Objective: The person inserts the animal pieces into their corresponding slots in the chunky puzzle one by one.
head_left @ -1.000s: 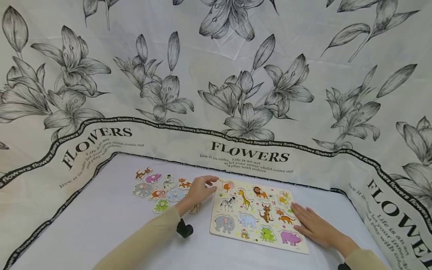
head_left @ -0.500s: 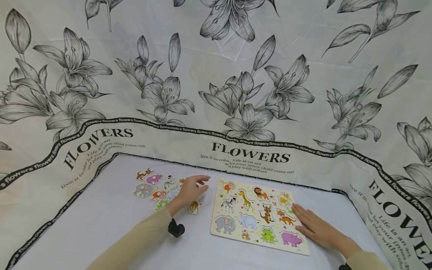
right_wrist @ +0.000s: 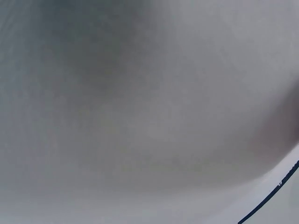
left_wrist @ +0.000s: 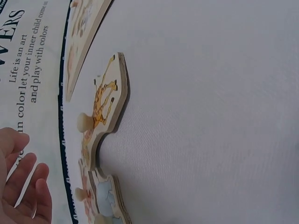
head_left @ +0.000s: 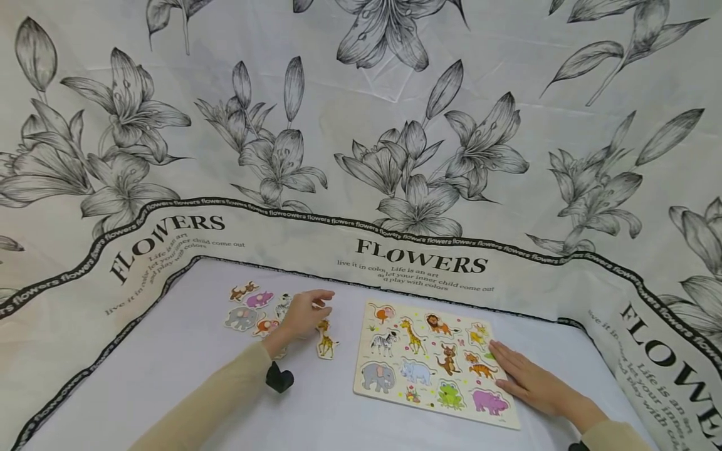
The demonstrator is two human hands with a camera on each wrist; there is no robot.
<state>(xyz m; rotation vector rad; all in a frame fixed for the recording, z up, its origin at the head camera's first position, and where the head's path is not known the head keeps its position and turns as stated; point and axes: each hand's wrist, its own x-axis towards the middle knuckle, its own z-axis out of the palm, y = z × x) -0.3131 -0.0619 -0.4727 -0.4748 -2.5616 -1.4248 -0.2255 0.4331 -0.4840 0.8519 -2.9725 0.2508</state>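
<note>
My left hand point(head_left: 301, 314) hovers over the right side of a group of loose wooden animal puzzle pieces, its fingers loosely bent around nothing. Just right of it lies a giraffe piece point(head_left: 326, 343) with a round knob, which the left wrist view shows large point(left_wrist: 103, 100); the fingers point(left_wrist: 18, 182) there are apart from it. A wooden animal puzzle board point(head_left: 389, 394) lies on the table to the right. Along the board's right edge rests my right hand point(head_left: 533, 382), fingers straight and together. The right wrist view is mostly blurred grey.
Elephant point(head_left: 241, 318), purple hippo point(head_left: 260, 300), kangaroo point(head_left: 244, 290), zebra point(head_left: 283, 304) and orange monkey point(head_left: 266, 326) pieces lie left of my left hand, which hides others. A white cloth with black flower prints point(head_left: 417, 156) rises behind the table.
My left hand has moved left from the board's upper left corner to above the loose pieces, uncovering the giraffe piece. The right hand has stayed at the board's edge.
</note>
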